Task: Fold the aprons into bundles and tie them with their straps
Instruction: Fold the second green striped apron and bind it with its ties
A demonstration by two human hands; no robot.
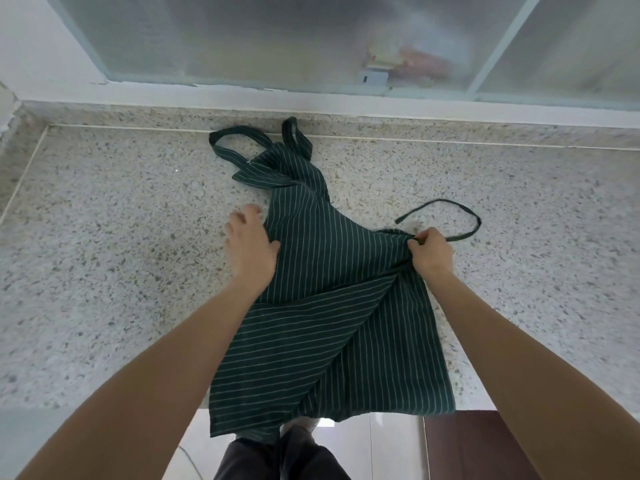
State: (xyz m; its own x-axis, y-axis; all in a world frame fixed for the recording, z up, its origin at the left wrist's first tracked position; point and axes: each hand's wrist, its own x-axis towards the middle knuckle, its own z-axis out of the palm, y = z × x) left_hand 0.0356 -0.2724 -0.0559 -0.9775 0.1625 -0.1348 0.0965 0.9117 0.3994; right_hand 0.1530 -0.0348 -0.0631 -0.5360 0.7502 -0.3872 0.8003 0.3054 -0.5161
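A dark green apron with thin white stripes (332,306) lies spread on the speckled granite counter (104,271), its lower hem hanging over the front edge. Its neck loop (239,140) lies at the far end near the wall. My left hand (249,244) rests on the apron's left edge with fingers spread on the counter. My right hand (431,252) pinches the apron's right corner where the waist strap (460,216) begins; that strap curls in a loop to the right. The left side of the skirt is folded diagonally over the middle.
A frosted glass window (311,39) with a white sill runs along the back of the counter. A raised granite ledge (20,140) borders the left and back. Below the counter's front edge are a tiled floor, my legs (280,459) and a dark cabinet (481,445).
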